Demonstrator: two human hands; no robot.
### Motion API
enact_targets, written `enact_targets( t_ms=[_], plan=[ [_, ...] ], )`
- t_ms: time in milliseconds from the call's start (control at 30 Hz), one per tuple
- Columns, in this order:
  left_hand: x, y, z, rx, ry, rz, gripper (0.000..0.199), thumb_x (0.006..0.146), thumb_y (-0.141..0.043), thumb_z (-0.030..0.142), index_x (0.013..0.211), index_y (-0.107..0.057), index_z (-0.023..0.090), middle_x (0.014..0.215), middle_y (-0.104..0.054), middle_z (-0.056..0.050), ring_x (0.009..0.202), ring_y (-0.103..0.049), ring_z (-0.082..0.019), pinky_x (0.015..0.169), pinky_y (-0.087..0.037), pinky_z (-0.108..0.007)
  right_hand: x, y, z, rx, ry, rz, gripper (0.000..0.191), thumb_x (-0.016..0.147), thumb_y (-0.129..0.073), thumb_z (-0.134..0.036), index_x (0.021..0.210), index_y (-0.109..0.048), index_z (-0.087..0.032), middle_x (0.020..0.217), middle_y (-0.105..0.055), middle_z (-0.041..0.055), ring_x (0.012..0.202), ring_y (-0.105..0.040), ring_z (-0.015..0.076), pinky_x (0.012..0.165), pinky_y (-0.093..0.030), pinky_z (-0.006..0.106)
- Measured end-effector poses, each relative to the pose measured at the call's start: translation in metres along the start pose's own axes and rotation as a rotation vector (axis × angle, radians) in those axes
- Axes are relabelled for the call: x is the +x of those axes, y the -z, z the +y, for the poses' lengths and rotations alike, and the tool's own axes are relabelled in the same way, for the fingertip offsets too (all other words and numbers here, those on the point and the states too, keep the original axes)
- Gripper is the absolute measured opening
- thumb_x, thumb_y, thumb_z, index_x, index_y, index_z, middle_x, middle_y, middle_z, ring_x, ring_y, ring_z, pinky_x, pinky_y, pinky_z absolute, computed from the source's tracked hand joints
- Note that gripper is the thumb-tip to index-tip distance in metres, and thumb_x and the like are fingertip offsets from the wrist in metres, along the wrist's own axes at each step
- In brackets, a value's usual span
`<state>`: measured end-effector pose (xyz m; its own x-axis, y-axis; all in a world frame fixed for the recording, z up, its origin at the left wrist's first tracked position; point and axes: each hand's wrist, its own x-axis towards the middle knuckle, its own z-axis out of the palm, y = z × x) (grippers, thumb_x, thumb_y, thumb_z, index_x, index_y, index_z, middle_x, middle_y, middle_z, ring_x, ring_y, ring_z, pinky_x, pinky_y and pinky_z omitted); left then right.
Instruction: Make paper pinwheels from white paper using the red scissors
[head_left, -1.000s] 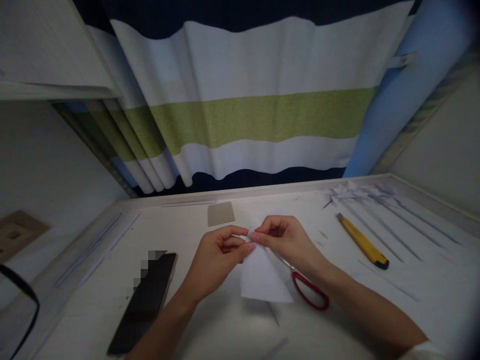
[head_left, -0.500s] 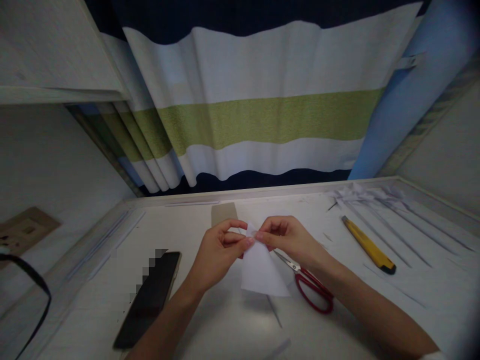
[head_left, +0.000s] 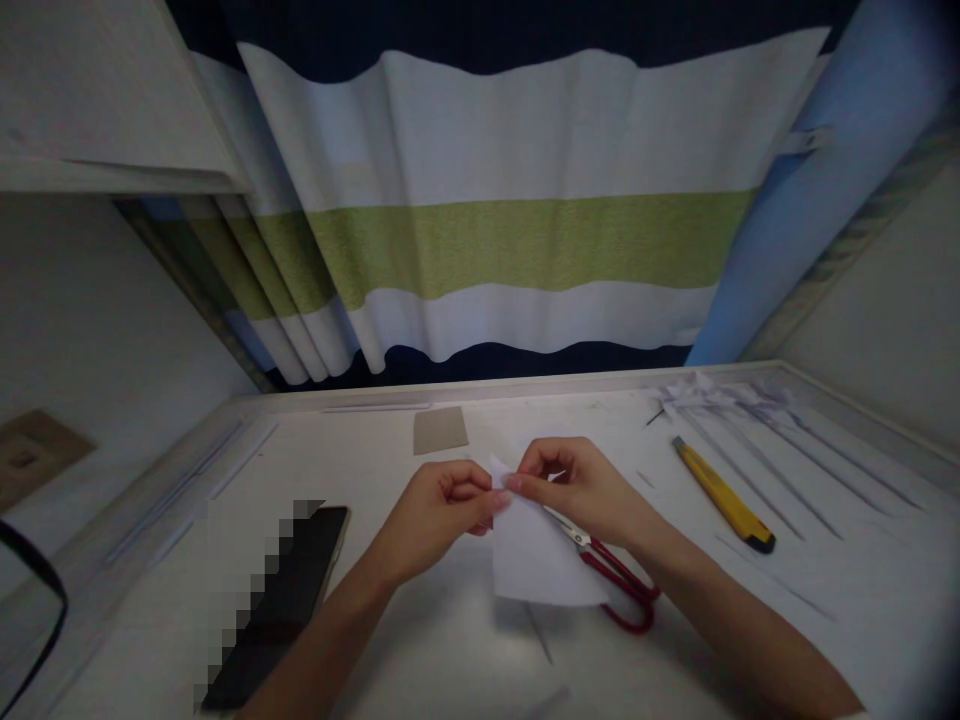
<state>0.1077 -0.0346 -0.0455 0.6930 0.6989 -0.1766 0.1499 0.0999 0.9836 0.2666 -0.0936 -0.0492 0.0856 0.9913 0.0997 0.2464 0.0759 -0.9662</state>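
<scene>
A sheet of white paper [head_left: 536, 560], narrow at the top and wider below, hangs above the desk between my hands. My left hand [head_left: 450, 505] pinches its upper left edge between thumb and fingers. Beside it, my right hand [head_left: 574, 485] pinches the paper near its top with thumb and forefinger. The thumbs nearly meet at the narrow end. Behind the paper and under my right wrist lie red-handled scissors [head_left: 619, 575], one handle loop partly covered by the sheet. A thin grey stick-like piece [head_left: 538, 632] shows below the paper's lower edge.
On the right lie a yellow utility knife [head_left: 724, 495] and white paper flowers with long stems [head_left: 712, 395]. A grey-brown card square [head_left: 440, 430] sits at the back. A dark phone [head_left: 289, 600] lies left of my forearm. Paper strips [head_left: 244, 460] run along the left side. A striped curtain [head_left: 510, 240] hangs behind.
The paper's lower part has spread wider to the right and covers more of the scissors. My left fingers have curled in closer, and the card square is now fully uncovered. The view has shifted slightly.
</scene>
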Motion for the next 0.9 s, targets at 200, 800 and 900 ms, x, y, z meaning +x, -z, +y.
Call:
enact_targets(
  t_ms=[200,800,900],
  plan=[
    [0.0014,0.0004,-0.0004,0.035,0.039,-0.035,0.015,0.064,-0.065,0.026,0.063,-0.06,0.012,0.057,-0.062,0.0,0.055,-0.057,-0.01,0.055,-0.044,-0.02,0.0,0.0029,0.0019,-0.044,0.019,-0.006,0.016,0.067,-0.064,-0.027,0.056,-0.057,-0.017,0.051,-0.053,-0.0031,0.046,-0.045,0.0088,0.041,-0.034,0.02],
    [-0.0002,0.0055,0.0012,0.066,-0.042,0.03,0.013,0.066,-0.064,0.024,0.063,-0.057,0.013,0.052,-0.06,0.001,0.049,-0.054,-0.007,0.05,-0.042,-0.018,0.0068,0.0029,0.006,0.138,-0.083,-0.147,0.023,0.064,-0.067,-0.033,0.055,-0.055,-0.015,0.047,-0.051,-0.0057,0.041,-0.041,0.0059,0.04,-0.029,0.019],
    [-0.0003,0.0076,0.0032,0.076,-0.04,0.053,0.013,0.065,-0.065,0.023,0.062,-0.057,0.012,0.05,-0.059,0.002,0.047,-0.052,-0.006,0.049,-0.041,-0.016,0.0087,0.0034,0.0071,0.154,-0.101,-0.158,0.024,0.063,-0.068,-0.032,0.052,-0.055,-0.014,0.044,-0.049,-0.0063,0.04,-0.039,0.0051,0.04,-0.027,0.019]
  ],
)
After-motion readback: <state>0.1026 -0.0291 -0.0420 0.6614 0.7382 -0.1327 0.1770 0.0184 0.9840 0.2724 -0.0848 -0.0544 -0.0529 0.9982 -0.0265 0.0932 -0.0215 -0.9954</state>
